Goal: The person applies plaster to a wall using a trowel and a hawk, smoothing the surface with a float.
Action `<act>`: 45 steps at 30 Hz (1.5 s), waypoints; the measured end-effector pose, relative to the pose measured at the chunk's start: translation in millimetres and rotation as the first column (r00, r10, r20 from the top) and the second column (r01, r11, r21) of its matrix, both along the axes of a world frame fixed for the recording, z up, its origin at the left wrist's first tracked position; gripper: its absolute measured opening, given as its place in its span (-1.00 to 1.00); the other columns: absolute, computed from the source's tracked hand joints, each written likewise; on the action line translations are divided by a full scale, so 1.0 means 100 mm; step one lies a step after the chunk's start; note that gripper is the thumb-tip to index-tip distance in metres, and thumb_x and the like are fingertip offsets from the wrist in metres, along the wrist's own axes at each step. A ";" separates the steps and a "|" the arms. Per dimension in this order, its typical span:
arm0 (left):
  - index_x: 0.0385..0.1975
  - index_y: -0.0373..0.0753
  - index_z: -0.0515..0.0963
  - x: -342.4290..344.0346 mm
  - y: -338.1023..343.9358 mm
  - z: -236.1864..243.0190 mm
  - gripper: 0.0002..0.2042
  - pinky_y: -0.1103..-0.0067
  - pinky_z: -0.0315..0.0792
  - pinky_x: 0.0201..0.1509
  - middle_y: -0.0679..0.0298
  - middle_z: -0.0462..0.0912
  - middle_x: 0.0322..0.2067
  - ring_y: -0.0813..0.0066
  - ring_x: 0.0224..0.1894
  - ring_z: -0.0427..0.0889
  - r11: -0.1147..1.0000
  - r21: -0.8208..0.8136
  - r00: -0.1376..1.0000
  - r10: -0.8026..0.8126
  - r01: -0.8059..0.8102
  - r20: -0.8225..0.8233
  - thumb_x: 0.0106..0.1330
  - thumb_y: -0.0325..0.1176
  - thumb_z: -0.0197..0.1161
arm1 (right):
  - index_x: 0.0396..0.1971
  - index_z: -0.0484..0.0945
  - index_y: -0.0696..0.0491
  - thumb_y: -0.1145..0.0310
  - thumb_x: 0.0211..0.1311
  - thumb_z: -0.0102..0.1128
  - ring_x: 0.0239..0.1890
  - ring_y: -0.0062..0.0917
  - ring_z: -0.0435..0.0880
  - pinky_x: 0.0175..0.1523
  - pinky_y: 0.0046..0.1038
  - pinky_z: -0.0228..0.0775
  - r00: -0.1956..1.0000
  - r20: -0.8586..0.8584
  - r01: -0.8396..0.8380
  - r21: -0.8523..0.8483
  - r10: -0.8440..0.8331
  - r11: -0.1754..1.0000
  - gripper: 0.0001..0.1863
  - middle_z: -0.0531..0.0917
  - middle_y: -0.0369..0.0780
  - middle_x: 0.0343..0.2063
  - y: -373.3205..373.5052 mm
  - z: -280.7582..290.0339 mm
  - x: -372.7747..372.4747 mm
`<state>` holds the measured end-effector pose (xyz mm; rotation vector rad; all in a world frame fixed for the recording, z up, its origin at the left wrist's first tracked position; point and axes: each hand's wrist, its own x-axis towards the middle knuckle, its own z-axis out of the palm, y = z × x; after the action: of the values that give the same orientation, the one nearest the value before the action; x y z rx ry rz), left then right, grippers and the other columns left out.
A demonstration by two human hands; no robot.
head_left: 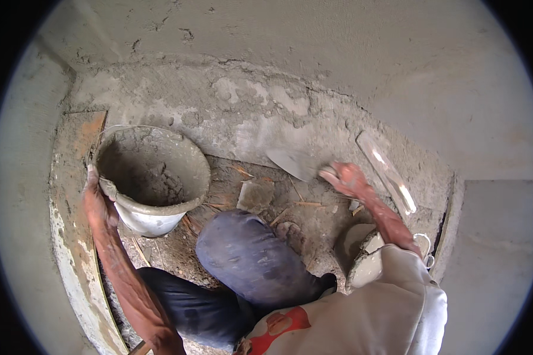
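Observation:
My left hand [96, 195] grips the near-left side of a white, mortar-caked bucket [151, 217] that holds grey wet mortar [160, 183] low inside. To the right of it, my right hand [343, 177] holds a steel trowel [293, 163] by its handle, the blade pointing left along the rough base of the wall [260, 124]. A long, pale smooth float or strip [384, 168] lies on the plastered ledge just beyond my right hand.
A second container [355, 248] with mortar on it is partly hidden under my right arm. A rough board [71, 177] stands along the left wall. Debris, wood slivers and a broken chunk [254, 195] cover the floor around my bent knee. Plastered walls surround me on three sides.

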<state>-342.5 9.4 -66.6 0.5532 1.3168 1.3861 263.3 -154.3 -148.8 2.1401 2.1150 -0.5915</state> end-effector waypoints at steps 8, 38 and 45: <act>-0.20 -0.20 0.61 0.00 0.01 -0.19 -0.74 0.57 0.34 -0.60 0.38 0.53 -0.59 0.55 -0.68 0.45 0.998 -0.030 0.997 -0.048 0.046 -0.065 0.67 -0.19 0.10 | -0.14 0.67 0.15 -0.31 0.51 0.01 -0.14 0.06 0.78 -0.02 0.03 0.61 0.955 0.193 0.205 0.112 -0.224 0.972 -0.30 0.76 0.12 -0.32 0.74 -0.38 1.06; -0.27 -0.30 0.59 -0.61 -0.35 0.02 -0.77 0.51 0.31 -0.65 0.33 0.49 -0.63 0.49 -0.71 0.43 0.990 -0.039 0.990 0.131 -0.132 -0.043 0.60 -0.28 0.21 | -0.24 0.74 0.15 -0.19 0.54 0.03 -0.19 0.06 0.77 -0.06 0.02 0.60 0.968 0.053 -0.244 -0.032 0.245 0.969 -0.36 0.76 0.11 -0.34 0.89 0.07 -1.43; -0.42 -0.29 0.54 -0.67 -0.49 0.21 -0.69 0.48 0.30 -0.71 0.29 0.47 -0.69 0.45 -0.77 0.43 0.986 -0.039 0.967 0.148 -0.159 -0.206 0.57 -0.23 0.26 | -0.27 0.71 0.18 -0.17 0.55 0.02 -0.15 0.04 0.76 -0.05 0.03 0.59 0.966 0.016 -0.253 0.276 0.259 0.927 -0.36 0.74 0.13 -0.31 2.61 -0.27 -2.86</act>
<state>-409.9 -39.9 -45.3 0.5770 1.5862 1.4435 -22.4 107.2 -175.4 1.9310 2.5653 -0.3084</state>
